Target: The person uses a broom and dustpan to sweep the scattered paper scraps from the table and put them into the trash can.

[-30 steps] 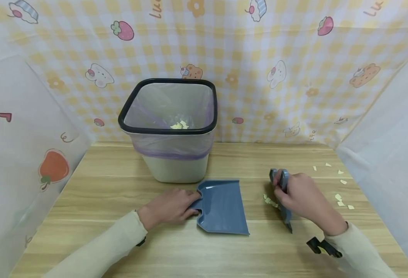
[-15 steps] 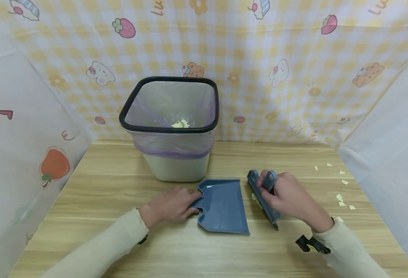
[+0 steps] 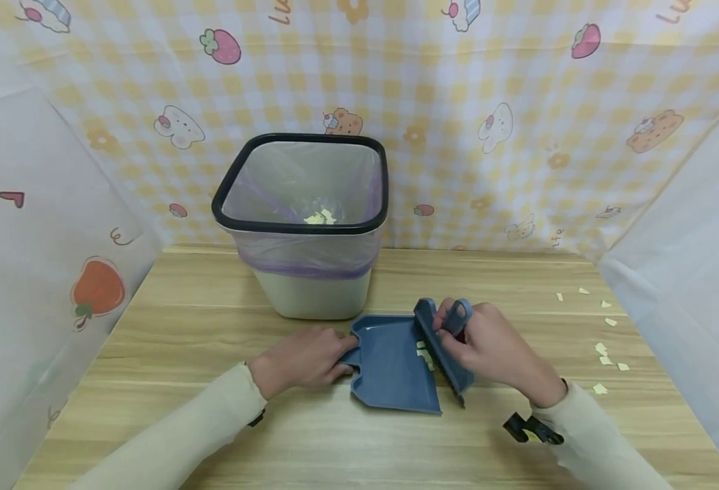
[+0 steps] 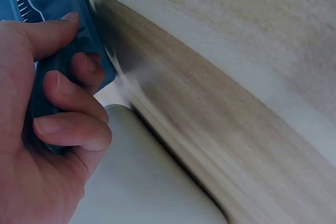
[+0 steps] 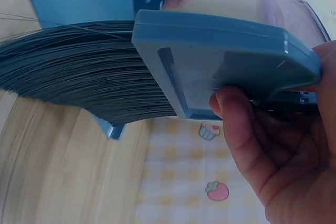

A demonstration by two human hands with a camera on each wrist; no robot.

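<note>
A blue dustpan (image 3: 390, 371) lies flat on the table, its wide lip facing right. My left hand (image 3: 307, 361) grips its short handle; in the left wrist view the fingers (image 4: 73, 129) curl round that handle. My right hand (image 3: 494, 344) holds a blue hand brush (image 3: 447, 354) by its handle, tilted over the pan's lip. Dark bristles (image 5: 79, 66) show bent sideways in the right wrist view. Several pale yellow paper scraps (image 3: 424, 354) lie at the lip, just left of the brush, partly covered by it.
Behind the dustpan stands a bin (image 3: 310, 292) with a black rim and a clear liner; yellow scraps (image 3: 320, 217) lie inside. More loose scraps (image 3: 604, 354) are scattered on the wooden table (image 3: 212, 313) at the right. A checked cloth (image 3: 445, 170) hangs at the back.
My right hand has moved left with the brush, from bare table to the dustpan's lip, and the scraps ahead of it have shifted left onto the lip. My left hand and the dustpan have stayed put.
</note>
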